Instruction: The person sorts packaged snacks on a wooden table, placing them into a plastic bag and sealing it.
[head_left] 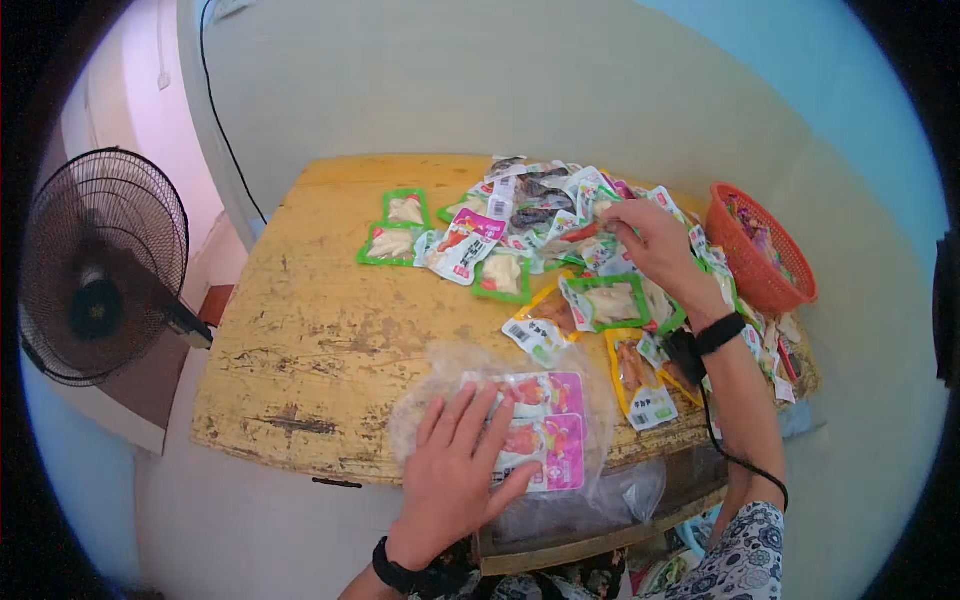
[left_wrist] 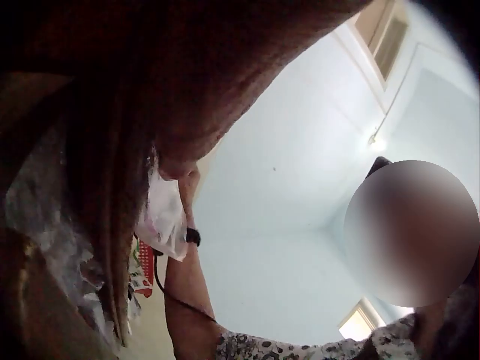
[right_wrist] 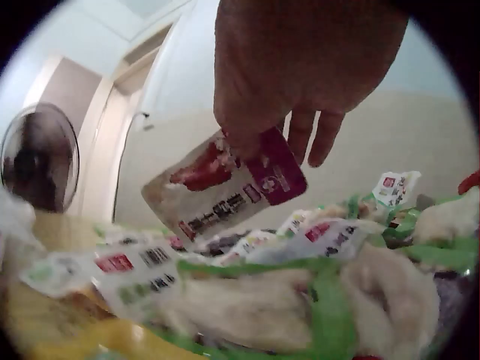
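Note:
My left hand (head_left: 455, 475) lies with fingers spread on pink-and-white snack packets (head_left: 562, 445), placed side by side near the table's front edge. Under them spreads a clear plastic bag (head_left: 598, 400). Over the heap of packets at the back right, my right hand (head_left: 660, 250) pinches a single snack packet. In the right wrist view this packet (right_wrist: 217, 184) is white with a purple end and a red food picture, and it hangs tilted from the thumb and fingers. Green-edged packets (right_wrist: 247, 307) of pale food lie below it.
An orange-red basket (head_left: 765, 270) with wrapped items stands at the right. Yellow packets (head_left: 635, 375) lie near the right forearm. An open drawer (head_left: 560, 550) juts out under the worn yellow table (head_left: 300, 330). A standing fan (head_left: 105, 265) is at the left.

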